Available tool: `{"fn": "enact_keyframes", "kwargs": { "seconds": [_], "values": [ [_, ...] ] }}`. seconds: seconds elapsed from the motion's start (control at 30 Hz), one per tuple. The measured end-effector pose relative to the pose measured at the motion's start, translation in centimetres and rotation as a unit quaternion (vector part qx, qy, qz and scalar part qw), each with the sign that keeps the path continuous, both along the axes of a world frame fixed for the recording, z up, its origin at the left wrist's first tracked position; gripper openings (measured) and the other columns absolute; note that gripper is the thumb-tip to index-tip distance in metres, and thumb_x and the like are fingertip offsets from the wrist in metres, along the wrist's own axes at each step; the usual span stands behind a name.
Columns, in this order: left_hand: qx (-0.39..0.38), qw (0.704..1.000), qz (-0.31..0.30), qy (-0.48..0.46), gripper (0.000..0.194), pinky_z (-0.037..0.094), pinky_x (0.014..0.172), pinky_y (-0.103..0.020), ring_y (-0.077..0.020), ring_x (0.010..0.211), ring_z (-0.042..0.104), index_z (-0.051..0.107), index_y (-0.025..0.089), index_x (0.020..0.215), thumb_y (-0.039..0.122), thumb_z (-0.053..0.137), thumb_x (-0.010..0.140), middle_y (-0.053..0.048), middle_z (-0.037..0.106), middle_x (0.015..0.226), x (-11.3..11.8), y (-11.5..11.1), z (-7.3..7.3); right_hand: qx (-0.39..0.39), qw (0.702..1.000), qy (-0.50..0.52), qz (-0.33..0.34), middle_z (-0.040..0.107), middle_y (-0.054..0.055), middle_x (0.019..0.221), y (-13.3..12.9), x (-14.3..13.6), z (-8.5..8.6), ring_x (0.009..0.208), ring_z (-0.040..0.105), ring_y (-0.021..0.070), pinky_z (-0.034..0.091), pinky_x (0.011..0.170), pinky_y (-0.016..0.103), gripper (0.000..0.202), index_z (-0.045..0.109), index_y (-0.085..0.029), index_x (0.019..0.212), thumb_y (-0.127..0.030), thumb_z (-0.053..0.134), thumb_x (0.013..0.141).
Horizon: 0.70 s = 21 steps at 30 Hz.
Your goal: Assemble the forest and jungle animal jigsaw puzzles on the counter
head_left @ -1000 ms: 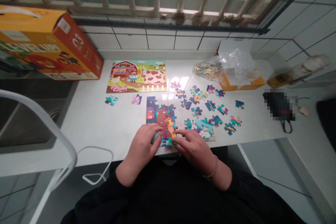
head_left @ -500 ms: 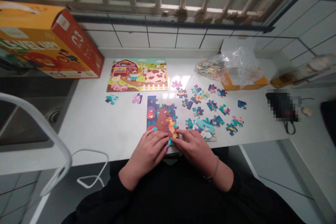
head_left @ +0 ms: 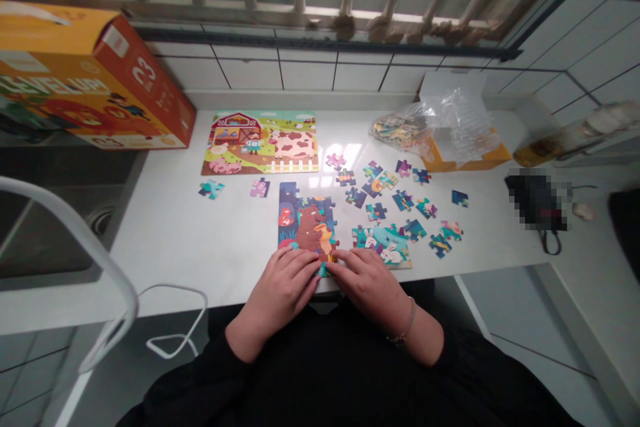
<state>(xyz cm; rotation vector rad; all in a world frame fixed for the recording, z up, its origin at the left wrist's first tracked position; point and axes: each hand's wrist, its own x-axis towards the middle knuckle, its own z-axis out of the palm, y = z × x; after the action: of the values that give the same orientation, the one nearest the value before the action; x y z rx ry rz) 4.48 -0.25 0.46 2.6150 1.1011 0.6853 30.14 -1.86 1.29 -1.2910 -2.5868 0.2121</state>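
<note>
A partly joined puzzle with a brown bear (head_left: pixel 311 221) lies near the counter's front edge. My left hand (head_left: pixel 284 285) rests on its lower left part, fingers bent and close together. My right hand (head_left: pixel 369 282) is at its lower right corner, fingertips on the pieces. Between the fingertips a small teal piece (head_left: pixel 323 269) shows at the bottom edge, and both hands touch around it. Just right of the bear puzzle is a joined section with white rabbits (head_left: pixel 393 253), partly beside my right hand. Loose pieces (head_left: pixel 376 212) are scattered behind it.
A finished farm puzzle (head_left: pixel 260 143) lies at the back. An orange box (head_left: pixel 145 90) stands back left by the sink (head_left: pixel 60 213). Back right are a plastic bag of pieces (head_left: pixel 403 128), a yellow tray (head_left: pixel 470 161) and a bottle (head_left: pixel 550 140). A white cable (head_left: pixel 173 287) hangs front left.
My right fingertips have shifted slightly at the puzzle's lower right corner. The whole view has moved a little; the pieces lie as before.
</note>
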Motion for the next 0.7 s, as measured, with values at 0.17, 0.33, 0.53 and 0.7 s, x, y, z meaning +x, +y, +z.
{"fn": "enact_keyframes", "kwargs": {
  "seconds": [0.17, 0.33, 0.53, 0.7],
  "values": [
    [-0.005, 1.0, 0.004, -0.007, 0.03, 0.053, 0.117, -0.055, -0.0296, 0.124, 0.074, 0.074, 0.024, 0.136, 0.019, 0.068, 0.107, -0.01, 0.08, 0.135, 0.1, 0.1, 0.2, 0.001, 1.0, 0.01, 0.007, 0.075, 0.009, 0.145, 0.4, 0.9, 0.7, 0.12, 0.068, 0.0292, 0.056, 0.101, 0.048, 0.03, 0.071, -0.027, 0.14, -0.024, 0.064, 0.111],
    [-0.004, 1.0, -0.013, -0.007, 0.035, 0.054, 0.117, -0.053, -0.0287, 0.126, 0.074, 0.072, 0.023, 0.143, 0.022, 0.069, 0.108, -0.011, 0.079, 0.138, 0.4, 0.1, 0.3, -0.005, 0.997, 0.029, -0.073, 0.071, 0.015, 0.15, 1.8, 4.9, 1.6, 0.131, 0.067, 0.0339, 0.056, 0.111, 0.054, 0.034, 0.071, -0.022, 0.139, -0.034, 0.072, 0.107],
    [-0.013, 0.999, -0.03, -0.001, 0.031, 0.052, 0.119, -0.054, -0.0296, 0.132, 0.073, 0.073, 0.024, 0.141, 0.026, 0.067, 0.11, -0.01, 0.078, 0.144, 1.1, 0.4, -0.2, -0.028, 0.997, 0.019, -0.072, 0.059, 0.018, 0.166, 2.9, 7.8, 1.2, 0.147, 0.06, 0.038, 0.055, 0.118, 0.06, 0.058, 0.062, -0.023, 0.153, -0.034, 0.081, 0.1],
    [-0.013, 0.999, -0.026, -0.013, 0.027, 0.052, 0.118, -0.054, -0.0282, 0.13, 0.073, 0.074, 0.024, 0.136, 0.024, 0.066, 0.111, -0.01, 0.078, 0.142, 1.3, 0.6, -0.3, -0.036, 0.997, 0.03, -0.064, 0.071, 0.014, 0.151, 3.8, 6.8, 0.6, 0.141, 0.064, 0.0342, 0.054, 0.119, 0.056, 0.046, 0.065, -0.022, 0.148, -0.025, 0.074, 0.103]
  ]
}}
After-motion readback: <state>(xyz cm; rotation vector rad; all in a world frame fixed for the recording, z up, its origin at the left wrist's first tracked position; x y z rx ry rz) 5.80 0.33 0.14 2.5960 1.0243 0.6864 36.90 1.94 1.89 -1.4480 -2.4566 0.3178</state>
